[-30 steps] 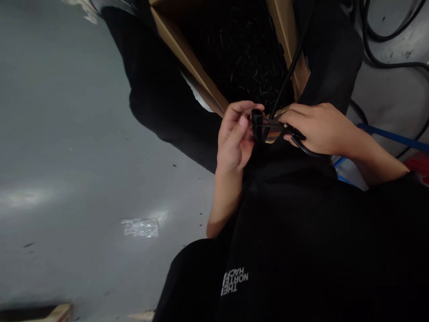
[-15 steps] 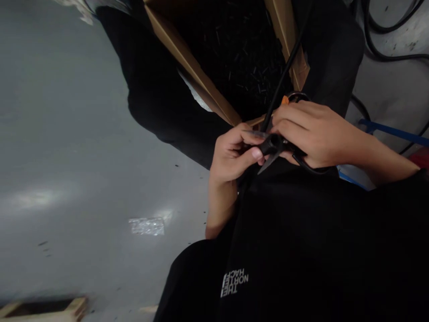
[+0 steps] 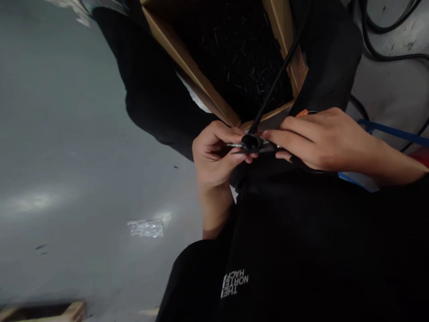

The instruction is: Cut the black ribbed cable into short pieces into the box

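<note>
A black rubber hose (image 3: 275, 87) slants down over the box to its hollow open end between my hands. My left hand (image 3: 212, 154) pinches that end between thumb and fingers. Scissors (image 3: 266, 146) are in my right hand (image 3: 321, 138), whose fingers are wrapped round the handles; a bit of orange shows above the knuckles. The blades lie across the hose end, closer together than before, with their tips pointing at my left thumb. Whether they cut into the rubber I cannot tell.
A cardboard box (image 3: 187, 58) stands between my legs, holding many small black pieces (image 3: 241, 62). Black cable loops (image 3: 385, 56) and a blue bar (image 3: 395, 132) are at the right. A shiny silver piece (image 3: 146, 228) lies on the grey floor, with a wooden frame (image 3: 77, 309) at the lower left.
Both the hose end and my left hand have shifted left. The scissor blades, spread around the hose end before, have drawn closer together. My right fingers have straightened somewhat.
</note>
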`<state>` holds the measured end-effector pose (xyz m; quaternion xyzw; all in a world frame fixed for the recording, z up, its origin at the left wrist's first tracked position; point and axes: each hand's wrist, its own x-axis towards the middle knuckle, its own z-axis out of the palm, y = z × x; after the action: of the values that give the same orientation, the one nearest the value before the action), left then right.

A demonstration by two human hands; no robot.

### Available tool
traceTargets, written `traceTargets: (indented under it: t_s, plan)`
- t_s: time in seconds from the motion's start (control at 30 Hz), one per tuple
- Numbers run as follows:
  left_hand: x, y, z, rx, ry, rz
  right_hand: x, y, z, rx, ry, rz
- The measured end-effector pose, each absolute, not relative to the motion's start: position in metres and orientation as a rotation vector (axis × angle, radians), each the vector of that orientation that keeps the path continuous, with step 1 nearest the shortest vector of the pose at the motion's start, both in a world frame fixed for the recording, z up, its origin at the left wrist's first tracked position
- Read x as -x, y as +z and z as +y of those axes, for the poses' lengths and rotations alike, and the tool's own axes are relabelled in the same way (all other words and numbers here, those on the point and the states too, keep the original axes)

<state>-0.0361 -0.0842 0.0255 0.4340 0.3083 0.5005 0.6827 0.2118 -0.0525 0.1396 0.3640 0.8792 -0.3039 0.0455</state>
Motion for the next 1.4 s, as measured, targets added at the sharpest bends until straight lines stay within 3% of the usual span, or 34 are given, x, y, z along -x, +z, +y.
traceTargets:
  t_s: [0.17,0.37,0.67,1.13,1.4]
  plan:
    - [0.024,0.015,-0.092,-1.019,1.169,1.083,-0.204,0.109,-0.066,-1.414,-0.936,2.593]
    - [0.019,-0.005,-0.095,-1.034,1.115,1.347,-0.198,0.084,-0.068,-1.616,-1.230,2.380]
    - [0.032,-0.009,-0.079,-0.866,1.234,1.163,-0.214,0.083,-0.060,-1.512,-1.221,2.376]
    - [0.029,-0.018,-0.079,-0.636,0.907,0.858,-0.213,0.091,-0.060,-1.311,-1.003,2.548]
    - [0.015,-0.023,-0.082,-0.839,1.151,0.917,-0.214,0.087,-0.062,-1.520,-1.136,2.399]
